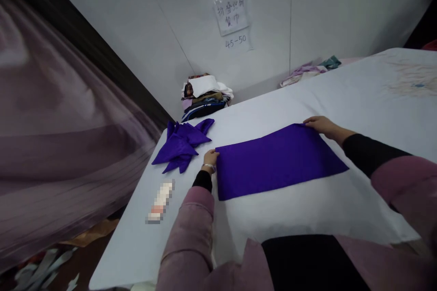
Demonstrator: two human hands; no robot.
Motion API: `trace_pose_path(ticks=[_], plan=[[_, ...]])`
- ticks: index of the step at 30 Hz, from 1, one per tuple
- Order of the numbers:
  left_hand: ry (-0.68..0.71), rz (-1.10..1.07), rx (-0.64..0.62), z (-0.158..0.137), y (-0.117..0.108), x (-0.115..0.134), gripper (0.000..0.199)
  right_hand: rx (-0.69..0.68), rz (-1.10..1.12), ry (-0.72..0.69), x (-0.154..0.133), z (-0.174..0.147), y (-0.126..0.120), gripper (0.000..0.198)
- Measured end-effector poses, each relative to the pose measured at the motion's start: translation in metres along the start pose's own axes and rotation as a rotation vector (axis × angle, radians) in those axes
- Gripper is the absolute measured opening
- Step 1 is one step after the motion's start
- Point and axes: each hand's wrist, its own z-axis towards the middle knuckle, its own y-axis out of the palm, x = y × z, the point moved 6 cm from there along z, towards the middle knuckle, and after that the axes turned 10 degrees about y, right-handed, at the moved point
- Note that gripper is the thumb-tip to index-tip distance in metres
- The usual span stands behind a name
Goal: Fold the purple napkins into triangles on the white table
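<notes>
A purple cloth napkin lies spread as a wide rectangle over the white-covered table, its far edge partly raised. My left hand pinches its far left corner. At the far right corner, my right hand grips the cloth between thumb and fingers. To the left of my left hand rests a loose heap of folded purple napkins, with several pointed corners sticking out.
A stack of folded clothes sits against the wall at the back. More crumpled fabric lies further right. A pixelated oblong item is on the white table. A mauve curtain hangs left; a handwritten sign is on the wall.
</notes>
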Motion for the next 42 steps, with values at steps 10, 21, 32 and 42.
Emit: trace_pose_path(ticks=[10,21,32,42], plan=[[0.636,0.917,-0.221,-0.052,0.085,0.021,0.051,-0.031,-0.568,-0.807,-0.060,-0.099,0.161,0.064],[0.452,1.116,-0.309,-0.039,0.095,-0.003,0.074,-0.098,-0.718,-0.737,-0.066,-0.073,0.192,0.078],[0.432,1.114,-0.320,-0.037,0.096,-0.008,0.076,0.213,-0.799,-0.215,0.007,0.018,0.031,0.074],[0.354,1.011,-0.409,-0.045,0.094,0.003,0.078,0.007,-0.808,-0.754,-0.026,-0.074,0.157,0.080]])
